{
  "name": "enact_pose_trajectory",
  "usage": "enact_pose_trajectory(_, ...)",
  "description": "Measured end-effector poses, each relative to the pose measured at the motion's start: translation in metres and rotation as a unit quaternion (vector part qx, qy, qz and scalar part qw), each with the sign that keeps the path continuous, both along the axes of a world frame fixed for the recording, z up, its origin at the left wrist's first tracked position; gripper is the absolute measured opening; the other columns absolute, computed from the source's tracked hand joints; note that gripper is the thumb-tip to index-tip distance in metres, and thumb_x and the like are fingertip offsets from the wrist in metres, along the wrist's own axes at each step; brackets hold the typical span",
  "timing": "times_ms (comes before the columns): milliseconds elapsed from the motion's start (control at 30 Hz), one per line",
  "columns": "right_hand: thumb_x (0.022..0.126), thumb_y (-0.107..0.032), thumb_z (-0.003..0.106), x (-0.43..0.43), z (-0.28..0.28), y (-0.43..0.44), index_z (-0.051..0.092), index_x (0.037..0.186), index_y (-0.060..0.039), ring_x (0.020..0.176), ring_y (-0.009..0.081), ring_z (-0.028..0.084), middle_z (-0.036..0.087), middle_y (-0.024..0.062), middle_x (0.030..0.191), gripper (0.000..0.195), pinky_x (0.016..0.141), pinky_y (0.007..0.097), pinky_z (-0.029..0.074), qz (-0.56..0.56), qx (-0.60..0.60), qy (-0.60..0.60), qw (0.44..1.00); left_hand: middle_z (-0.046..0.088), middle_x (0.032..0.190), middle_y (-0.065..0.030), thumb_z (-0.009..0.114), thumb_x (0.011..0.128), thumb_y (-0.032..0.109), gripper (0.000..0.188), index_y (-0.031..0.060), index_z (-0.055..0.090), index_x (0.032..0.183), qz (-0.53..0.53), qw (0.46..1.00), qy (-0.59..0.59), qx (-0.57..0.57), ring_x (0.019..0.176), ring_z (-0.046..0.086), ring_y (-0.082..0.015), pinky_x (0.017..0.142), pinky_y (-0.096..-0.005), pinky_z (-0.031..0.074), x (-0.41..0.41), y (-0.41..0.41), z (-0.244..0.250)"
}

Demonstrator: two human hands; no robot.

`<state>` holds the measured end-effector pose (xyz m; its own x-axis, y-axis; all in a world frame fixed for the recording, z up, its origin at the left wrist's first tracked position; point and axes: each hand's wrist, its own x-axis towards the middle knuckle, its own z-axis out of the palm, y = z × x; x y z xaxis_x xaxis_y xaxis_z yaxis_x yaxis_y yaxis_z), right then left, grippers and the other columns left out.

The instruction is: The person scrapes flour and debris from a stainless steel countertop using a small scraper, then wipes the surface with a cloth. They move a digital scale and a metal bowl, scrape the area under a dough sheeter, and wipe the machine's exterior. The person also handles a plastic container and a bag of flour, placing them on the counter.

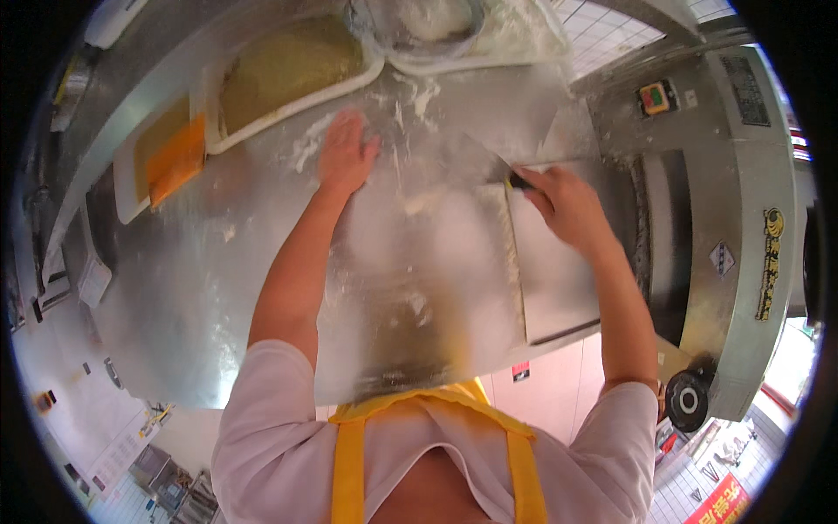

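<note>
My left hand (347, 154) lies over the stainless steel worktop (275, 262), fingers somewhat spread, beside smears of flour (311, 147) and just right of a white tray with a yellowish liquid-like surface. My right hand (556, 196) grips the dark handle of a scraper (501, 164), whose blade is blurred and points up and left over the steel. Streaks of flour (424, 98) mark the worktop between and beyond my hands. Under my right forearm lies a flat metal plate (556, 262) with a floury left edge.
White trays (294, 98) line the far left, one with an orange scraper-like sheet (177, 160). A metal bowl (425, 26) holding white flour or dough stands at the far side. A steel machine (713, 229) with a switch (655, 98) and a black knob (687, 399) borders the right.
</note>
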<state>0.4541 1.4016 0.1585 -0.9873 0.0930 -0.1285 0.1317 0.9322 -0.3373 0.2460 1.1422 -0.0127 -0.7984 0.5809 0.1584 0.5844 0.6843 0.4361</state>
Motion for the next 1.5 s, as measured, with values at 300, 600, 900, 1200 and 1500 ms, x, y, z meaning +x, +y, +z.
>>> enact_pose_trajectory(300, 0.075, -0.013, 0.059, 0.033, -0.050, -0.076, 0.056, 0.108, -0.0173, 0.066, 0.0235, 0.057, 0.052, 0.0066, 0.075, 0.033, 0.053, 0.0338, 0.048, -0.021, 0.093, -0.021, 0.995, 0.052, 0.116, -0.0142, 0.036, 0.089, 0.026, 0.035, 0.0088, 0.052, 0.115, -0.017, 0.986, -0.008, 0.168, 0.110, 0.047, -0.0305, 0.094, -0.0365, 0.036, -0.039, -0.018, -0.002)
enact_pose_trajectory(600, 0.076, -0.015, 0.058, -0.090, -0.110, -0.122, 0.056, 0.108, -0.0204, 0.073, 0.0240, 0.057, 0.055, 0.0050, 0.081, 0.033, 0.059, 0.0341, 0.048, 0.001, 0.040, 0.078, 0.996, 0.048, 0.121, -0.0137, 0.027, 0.091, 0.037, 0.044, 0.0116, 0.049, 0.119, -0.038, 0.970, -0.136, 0.198, 0.115, 0.043, -0.0295, 0.097, -0.0336, 0.032, -0.021, -0.004, 0.010)
enact_pose_trajectory(900, 0.077, -0.013, 0.057, -0.064, -0.036, -0.073, 0.055, 0.112, -0.0227, 0.075, 0.0250, 0.056, 0.056, 0.0066, 0.085, 0.036, 0.061, 0.0347, 0.047, -0.002, -0.070, 0.140, 0.988, 0.017, 0.142, -0.0086, 0.021, 0.091, 0.044, 0.059, 0.0043, 0.024, 0.134, -0.025, 0.778, -0.306, 0.548, 0.132, 0.012, -0.0216, 0.107, -0.0344, 0.004, 0.011, 0.018, 0.084)
enact_pose_trajectory(1200, 0.086, -0.021, 0.051, -0.137, 0.029, 0.008, 0.057, 0.110, -0.0115, 0.059, 0.0176, 0.046, 0.053, 0.0118, 0.066, 0.027, 0.058, 0.0303, 0.042, -0.108, -0.157, 0.203, 0.960, 0.017, 0.140, -0.0194, 0.052, 0.080, 0.040, 0.070, 0.0071, 0.024, 0.135, 0.073, 0.980, -0.093, 0.158, 0.130, 0.013, -0.0348, 0.104, -0.0449, 0.013, 0.143, -0.151, 0.054)
enact_pose_trajectory(1500, 0.075, -0.015, 0.061, 0.159, 0.013, -0.089, 0.054, 0.114, -0.0229, 0.066, 0.0269, 0.056, 0.053, 0.0083, 0.080, 0.040, 0.058, 0.0351, 0.046, -0.119, -0.115, -0.060, 0.984, 0.014, 0.139, -0.0191, 0.059, 0.073, 0.047, 0.075, 0.0131, 0.028, 0.132, -0.124, 0.975, -0.042, -0.180, 0.128, 0.012, -0.0397, 0.100, -0.0582, 0.009, 0.186, -0.164, 0.036)
